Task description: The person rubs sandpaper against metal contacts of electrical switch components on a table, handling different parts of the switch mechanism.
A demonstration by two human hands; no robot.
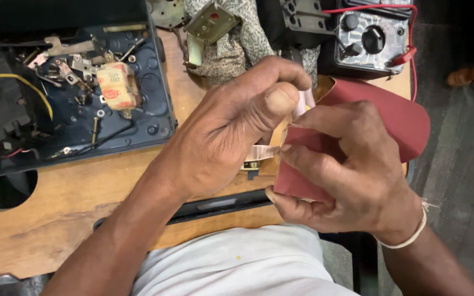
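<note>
Worn brown wooden table [56, 208] with a round hole cut at its left edge carries one opened dark blue plastic device chassis [138, 109] at the far left corner, one black meter with knobs and red leads [371, 41] at the far right corner, and grey floor lies beyond the right edge. Near the front edge, the right hand [357, 170] is curled, gripping one folded sheet of dark red sandpaper [407, 118], while the left hand [231, 126] pinches one small pale flat strip [259, 152] between thumb and fingers, touching the sandpaper's fold.

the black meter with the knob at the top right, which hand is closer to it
Right. The right hand, holding the red sandpaper sheet, lies just below the black meter. The left hand is beside it, further left, pinching a pale strip.
</note>
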